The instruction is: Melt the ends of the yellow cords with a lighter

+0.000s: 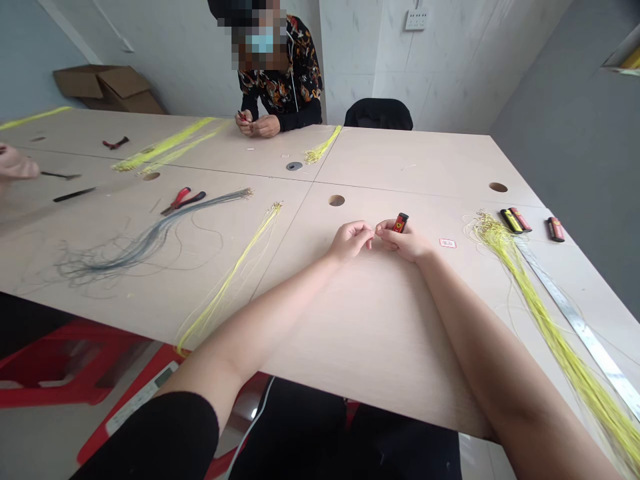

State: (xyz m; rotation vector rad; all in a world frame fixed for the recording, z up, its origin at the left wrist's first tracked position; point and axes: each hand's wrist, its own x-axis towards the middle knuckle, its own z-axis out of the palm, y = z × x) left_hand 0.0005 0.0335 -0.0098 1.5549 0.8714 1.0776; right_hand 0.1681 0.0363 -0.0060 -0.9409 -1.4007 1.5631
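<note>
My left hand (353, 240) is closed in a pinch just above the table, its fingertips almost meeting those of my right hand. Whatever it pinches is too small to make out. In my right hand (404, 243) a dark lighter with a red label (401, 223) stands up between the fingers, while thumb and index pinch toward the left hand. To the right of my hands a small white card with a red border (448, 243) lies flat. A bundle of yellow cords (530, 287) with gold-coloured ends stretches along the table's right side.
Beside the yellow cords are a metal ruler (575, 320) and several lighters (555, 229). Leftward lie another yellow cord bundle (235, 257), a grey cord bundle (150, 243) and red-handled pliers (183, 200). A person (280, 80) works across the table; another person's hand (15, 163) shows at far left.
</note>
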